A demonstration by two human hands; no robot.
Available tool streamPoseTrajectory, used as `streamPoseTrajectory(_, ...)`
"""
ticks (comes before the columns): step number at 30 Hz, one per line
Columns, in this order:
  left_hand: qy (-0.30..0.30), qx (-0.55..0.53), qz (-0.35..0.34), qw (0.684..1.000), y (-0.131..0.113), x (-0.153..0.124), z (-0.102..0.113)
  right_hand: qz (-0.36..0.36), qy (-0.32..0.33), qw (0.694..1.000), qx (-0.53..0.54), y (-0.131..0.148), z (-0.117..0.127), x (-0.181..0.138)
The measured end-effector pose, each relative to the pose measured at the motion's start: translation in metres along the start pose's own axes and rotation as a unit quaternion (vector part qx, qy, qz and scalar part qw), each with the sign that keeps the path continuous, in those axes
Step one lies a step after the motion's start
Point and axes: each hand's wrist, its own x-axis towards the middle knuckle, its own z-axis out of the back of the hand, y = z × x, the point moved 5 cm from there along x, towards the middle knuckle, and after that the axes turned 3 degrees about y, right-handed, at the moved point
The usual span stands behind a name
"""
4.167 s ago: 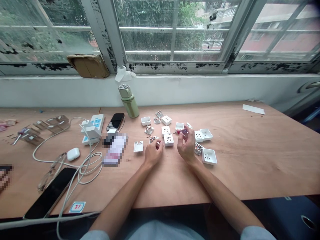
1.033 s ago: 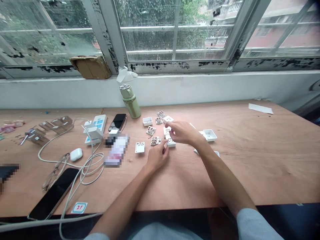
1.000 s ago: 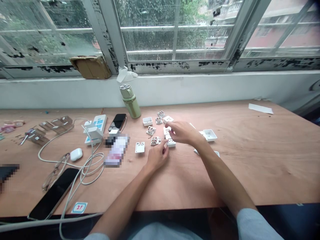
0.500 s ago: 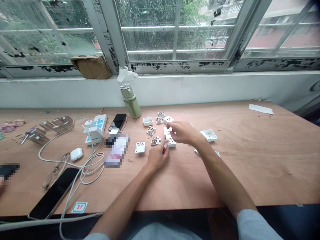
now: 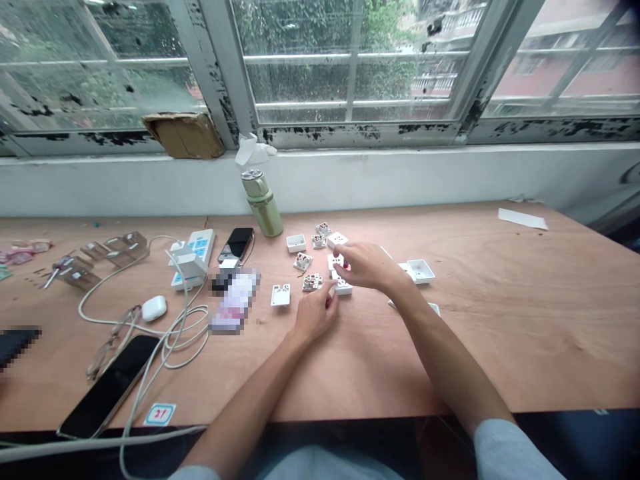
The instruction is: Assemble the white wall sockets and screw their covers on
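I read the left hand and right hand flanking a white socket faceplate, though I cannot tell either grip's state.

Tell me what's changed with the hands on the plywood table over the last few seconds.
The right hand moved left over the white square socket faceplates, and its purple-handled screwdriver no longer shows. The left hand slid right against one faceplate. The pale green flask stayed put.
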Motion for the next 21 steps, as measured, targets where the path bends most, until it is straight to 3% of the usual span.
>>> streamPoseTrajectory(13,0.0,-0.005,-0.004,1.0,0.0004,-0.0002,-0.0003,-0.018,0.007,1.0,-0.023,-0.0004,-0.0022,0.0035)
streamPoseTrajectory(21,-0.001,0.002,-0.004,1.0,0.0004,-0.0001,0.0,0.006,0.012,1.0,0.015,-0.0012,-0.0025,0.0003)
